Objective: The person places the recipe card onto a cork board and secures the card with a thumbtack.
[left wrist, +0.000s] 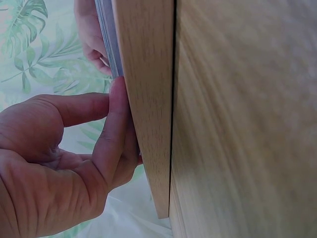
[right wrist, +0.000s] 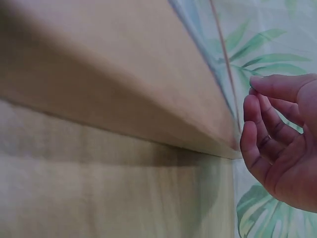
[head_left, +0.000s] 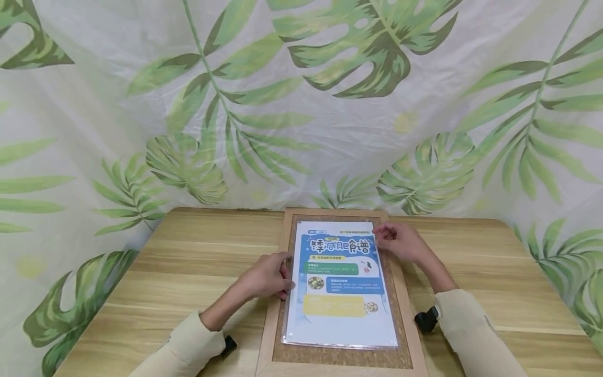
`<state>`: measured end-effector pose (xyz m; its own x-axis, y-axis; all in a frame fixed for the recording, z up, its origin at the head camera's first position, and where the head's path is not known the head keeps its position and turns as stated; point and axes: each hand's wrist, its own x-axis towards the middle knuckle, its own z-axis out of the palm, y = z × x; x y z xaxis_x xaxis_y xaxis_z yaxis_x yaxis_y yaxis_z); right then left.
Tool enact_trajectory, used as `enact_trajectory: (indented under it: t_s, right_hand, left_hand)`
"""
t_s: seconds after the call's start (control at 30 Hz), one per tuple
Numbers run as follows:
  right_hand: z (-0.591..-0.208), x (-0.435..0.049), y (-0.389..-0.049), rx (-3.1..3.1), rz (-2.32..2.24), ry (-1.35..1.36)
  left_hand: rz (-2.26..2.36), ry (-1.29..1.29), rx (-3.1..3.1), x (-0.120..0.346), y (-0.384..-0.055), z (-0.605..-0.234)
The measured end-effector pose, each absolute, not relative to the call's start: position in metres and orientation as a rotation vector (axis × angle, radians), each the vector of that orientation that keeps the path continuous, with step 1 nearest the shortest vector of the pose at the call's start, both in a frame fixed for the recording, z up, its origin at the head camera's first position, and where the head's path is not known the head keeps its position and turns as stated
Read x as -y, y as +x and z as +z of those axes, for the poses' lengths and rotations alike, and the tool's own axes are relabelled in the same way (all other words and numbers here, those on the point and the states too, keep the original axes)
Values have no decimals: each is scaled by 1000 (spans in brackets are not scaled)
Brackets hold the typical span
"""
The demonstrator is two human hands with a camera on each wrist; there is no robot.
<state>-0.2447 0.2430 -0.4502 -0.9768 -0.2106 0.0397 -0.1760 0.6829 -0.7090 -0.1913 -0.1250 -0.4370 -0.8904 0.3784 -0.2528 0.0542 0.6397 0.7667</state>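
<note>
On the left, a beige left sleeve (head_left: 183,343) reaches over the counter (head_left: 188,256), with a small black device (head_left: 229,346) at its cuff. The left hand (head_left: 267,275) has its fingers curled together, pinching the left edge of a printed sheet (head_left: 341,283) at about mid-length.

The sheet lies face up within a pale wooden frame (head_left: 271,335) that holds a brown cork panel (head_left: 339,356). The frame rests on the counter, its far end at the counter's back edge. Cork shows around the sheet, most broadly below its lower edge. The sheet is glossy, with a clear margin along the bottom. Its upper part is blue under large Chinese lettering; below come a green band, a blue box and a yellow box, with small pictures beside them, then a white lower strip.

Farther right, the right hand (head_left: 400,242) is at the sheet's upper right corner, fingers bent and thumb close to them; whether they grip the corner I cannot tell. Beyond are another black device (head_left: 426,319), just above the counter, and the beige right sleeve (head_left: 471,324).
</note>
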Motion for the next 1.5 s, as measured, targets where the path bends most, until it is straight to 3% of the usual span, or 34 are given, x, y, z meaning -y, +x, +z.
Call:
enact_trajectory:
  t_s: [0.93, 1.5]
  right_hand:
    - [-457, -237, -283, -2953, -958, -473]
    - [-458, -238, -305, -2949, -990, -396]
  left_hand:
    - [1131, 379, -2474, 127, -192, -439]
    - [1124, 378, -2468, 127, -193, -439]
